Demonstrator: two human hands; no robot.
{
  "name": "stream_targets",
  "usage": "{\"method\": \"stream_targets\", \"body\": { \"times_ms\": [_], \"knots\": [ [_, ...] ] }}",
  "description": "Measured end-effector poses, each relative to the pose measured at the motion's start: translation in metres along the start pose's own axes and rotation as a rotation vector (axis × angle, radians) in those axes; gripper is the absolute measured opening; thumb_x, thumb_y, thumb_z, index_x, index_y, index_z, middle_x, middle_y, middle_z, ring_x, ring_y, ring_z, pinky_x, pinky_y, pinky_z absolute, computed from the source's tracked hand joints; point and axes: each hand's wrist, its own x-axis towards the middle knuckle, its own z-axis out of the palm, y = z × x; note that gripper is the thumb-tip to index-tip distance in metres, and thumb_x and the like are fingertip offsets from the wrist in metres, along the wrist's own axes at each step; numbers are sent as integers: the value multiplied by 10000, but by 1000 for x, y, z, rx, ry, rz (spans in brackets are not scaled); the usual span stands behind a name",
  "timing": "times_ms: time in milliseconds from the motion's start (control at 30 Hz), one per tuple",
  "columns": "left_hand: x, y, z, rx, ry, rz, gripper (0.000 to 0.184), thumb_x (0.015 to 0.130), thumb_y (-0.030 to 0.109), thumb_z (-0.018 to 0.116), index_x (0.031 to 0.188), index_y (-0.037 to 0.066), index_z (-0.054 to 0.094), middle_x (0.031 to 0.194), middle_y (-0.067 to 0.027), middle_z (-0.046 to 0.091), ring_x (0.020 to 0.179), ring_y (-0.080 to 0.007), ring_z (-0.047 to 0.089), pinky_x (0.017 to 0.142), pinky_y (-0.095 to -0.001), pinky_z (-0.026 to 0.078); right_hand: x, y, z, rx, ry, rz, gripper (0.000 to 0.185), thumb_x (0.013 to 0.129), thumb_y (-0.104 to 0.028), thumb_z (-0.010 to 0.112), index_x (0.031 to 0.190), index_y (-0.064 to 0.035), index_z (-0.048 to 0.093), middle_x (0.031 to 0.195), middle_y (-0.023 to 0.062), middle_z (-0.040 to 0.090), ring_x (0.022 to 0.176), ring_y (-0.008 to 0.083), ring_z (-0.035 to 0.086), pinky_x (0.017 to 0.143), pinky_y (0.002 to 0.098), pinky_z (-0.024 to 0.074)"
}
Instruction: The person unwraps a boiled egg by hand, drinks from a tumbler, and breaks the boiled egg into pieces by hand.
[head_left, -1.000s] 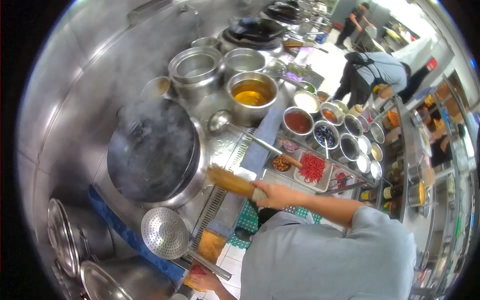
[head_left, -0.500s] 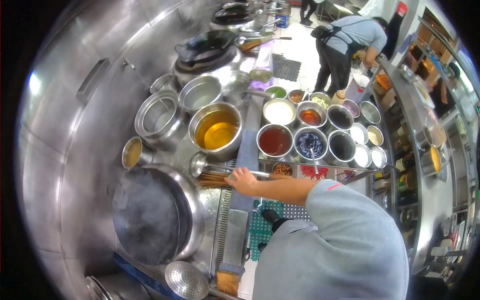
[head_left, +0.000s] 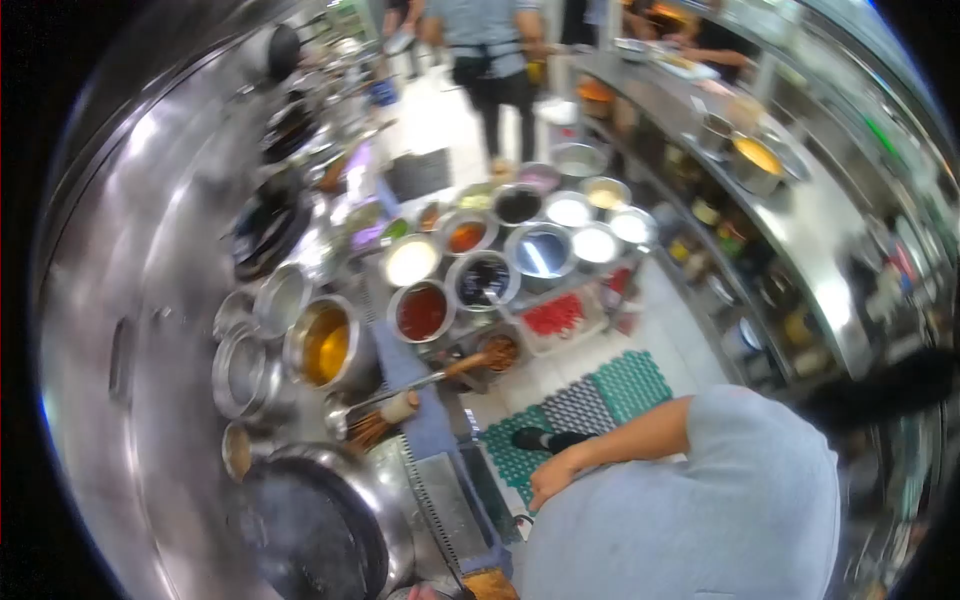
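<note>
My right hand (head_left: 552,480) hangs beside my grey shirt, over the edge of the cooking range. Its fingers look bent together but are blurred, and I see nothing in them. At the bottom edge, a small pinkish patch near the wok rim may be part of my left hand (head_left: 424,593); its fingers cannot be made out. A bamboo wok brush (head_left: 372,428) and a ladle (head_left: 440,376) with a wooden handle end lie across the range edge, apart from my right hand. The large dark wok (head_left: 310,525) sits at lower left.
A pot of amber liquid (head_left: 326,345) stands behind the brush. Several sauce pots, including a red one (head_left: 421,311), crowd the side counter by a tub of red pieces (head_left: 553,316). Green mats (head_left: 632,383) lie on the floor. Further back stands a co-worker (head_left: 487,50); a steel counter (head_left: 835,290) runs along the right.
My right hand has left the brush and ladle and drawn back towards my body. The view has turned right. The co-worker, bent over before, now stands upright.
</note>
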Motion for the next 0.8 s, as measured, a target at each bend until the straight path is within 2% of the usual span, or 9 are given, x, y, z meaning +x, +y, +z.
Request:
{"method": "stream_targets", "body": {
  "times_ms": [100,167,233,333,433,533,633,733,800],
  "knots": [
    [-8,47,68,-520,-543,211,234,830,206,661,950,6,649,810,-131,644,732,-229,617,669,-381,493,-27,13,37,18,-5,123,573,925,-497,488,933,43,681,964,244,665,860,330,619,764,438,453],
    [-43,83,103,-326,-959,259,156,801,32,626,941,-24,668,797,-80,666,702,-132,596,650,-272,490,-48,21,59,82,25,120,560,916,-490,503,901,41,681,953,241,666,853,329,619,751,436,454],
    [-79,112,132,-281,-1240,429,166,828,65,641,967,-16,681,829,-61,677,715,-94,574,645,-259,479,-61,55,84,76,121,68,521,899,-478,533,909,20,683,955,224,671,868,325,627,739,424,459],
    [-96,106,176,-176,-1397,539,215,858,130,571,1001,-3,661,832,-38,656,805,-147,593,765,-290,473,-91,70,98,-149,164,-245,382,940,-351,501,1038,-21,667,958,196,670,887,346,619,744,417,471],
    [-141,181,126,-322,-1356,317,203,865,126,581,1001,-1,661,834,-21,654,817,-126,580,779,-278,461,-140,52,105,132,373,-16,346,936,-314,505,1009,-18,671,934,185,673,863,326,627,730,415,469],
    [-158,205,151,-328,-1384,452,147,887,110,612,956,-11,658,812,-5,644,753,-78,547,683,-250,460,-150,102,111,-230,441,-432,377,912,-357,547,932,-8,689,888,168,686,835,267,638,730,406,465],
    [-170,239,199,-96,-1544,455,143,895,124,623,930,-10,657,796,4,634,730,-60,532,657,-246,459,-216,109,114,156,535,-106,400,900,-378,567,862,2,690,821,147,685,772,235,630,696,408,470],
    [-174,258,287,-112,-1783,315,152,904,141,616,921,-4,658,787,0,630,702,-69,541,642,-247,459,-311,128,122,557,749,-76,403,892,-379,579,845,5,692,785,152,681,693,238,615,652,391,482],
    [-195,286,329,-72,-1790,265,191,892,170,629,940,-12,658,806,-42,658,708,-115,586,650,-276,474,-350,162,149,940,950,-12,437,879,-417,582,845,3,698,797,173,683,687,254,631,635,385,489]
  ]
}}
